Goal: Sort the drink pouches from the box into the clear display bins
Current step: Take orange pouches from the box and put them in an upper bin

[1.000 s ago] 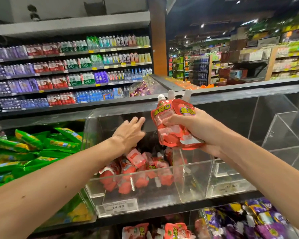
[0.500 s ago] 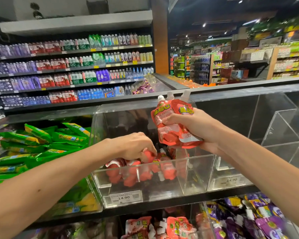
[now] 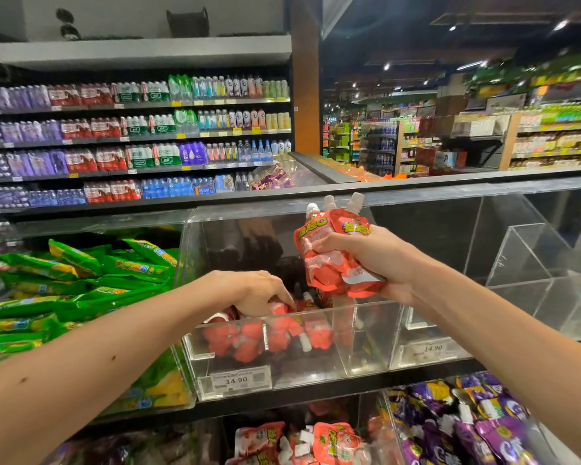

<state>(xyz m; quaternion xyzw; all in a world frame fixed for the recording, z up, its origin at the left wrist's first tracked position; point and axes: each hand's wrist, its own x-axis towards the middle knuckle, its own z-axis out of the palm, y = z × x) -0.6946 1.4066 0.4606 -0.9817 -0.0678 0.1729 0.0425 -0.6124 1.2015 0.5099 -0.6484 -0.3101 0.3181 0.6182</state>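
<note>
**Red pouches part-way into the middle bin**

The right hand (image 3: pixel 373 260) has its grip clamped round a bunch of red drink pouches (image 3: pixel 332 266), spouts up, held above the clear bin (image 3: pixel 359 344) at the centre of the view. At 8 o'clock from that bunch, the left hand (image 3: pixel 259 292) reaches down inside the bin with fingers curled over the loose pile of red pouches (image 3: pixel 249 333) on its floor. Whether that grip pinches a pouch or only presses on the pile cannot be told.

The pile covers only the left part of the bin floor, behind the price tag (image 3: pixel 237 380), so this bin looks early in its filling. The held bunch has yet to go in. The box is out of view, so how much stock is left cannot be judged.

Green packets (image 3: pixel 81 280) fill the bin at 9 o'clock, and purple pouches (image 3: pixel 467 427) lie at 5 o'clock.
</note>
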